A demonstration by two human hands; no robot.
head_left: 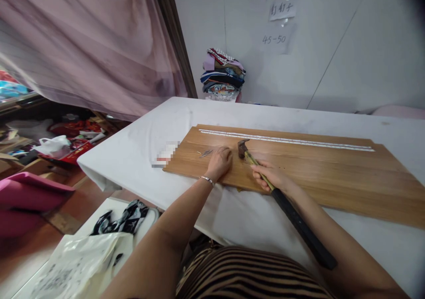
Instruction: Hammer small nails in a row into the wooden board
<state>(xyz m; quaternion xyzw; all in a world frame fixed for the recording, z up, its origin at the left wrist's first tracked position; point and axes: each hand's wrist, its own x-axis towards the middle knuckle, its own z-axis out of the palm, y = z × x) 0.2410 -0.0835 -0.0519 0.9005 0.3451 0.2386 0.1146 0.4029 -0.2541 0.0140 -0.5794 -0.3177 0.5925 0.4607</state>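
A claw hammer [294, 217] is in my right hand [268, 174], which grips the yellowish shaft just below the metal head. Its black handle end points back toward my body. The head hangs over a wooden board [318, 170], a short way right of my left hand [221, 162]. That hand rests on the board with its fingers curled together, and anything between the fingertips is hidden. Several thin nails [206, 153] lie on the wood just left of those fingers. Two white marked strips [285, 140] run along the board's far side.
The board lies on a white-covered table [133, 144]. A blurred-out item [166, 154] sits by its left end. Folded clothes [224, 75] are stacked behind the table. At lower left are a white plastic bag [79, 263] and patterned cloth [128, 217]; a pink curtain [99, 38] hangs above.
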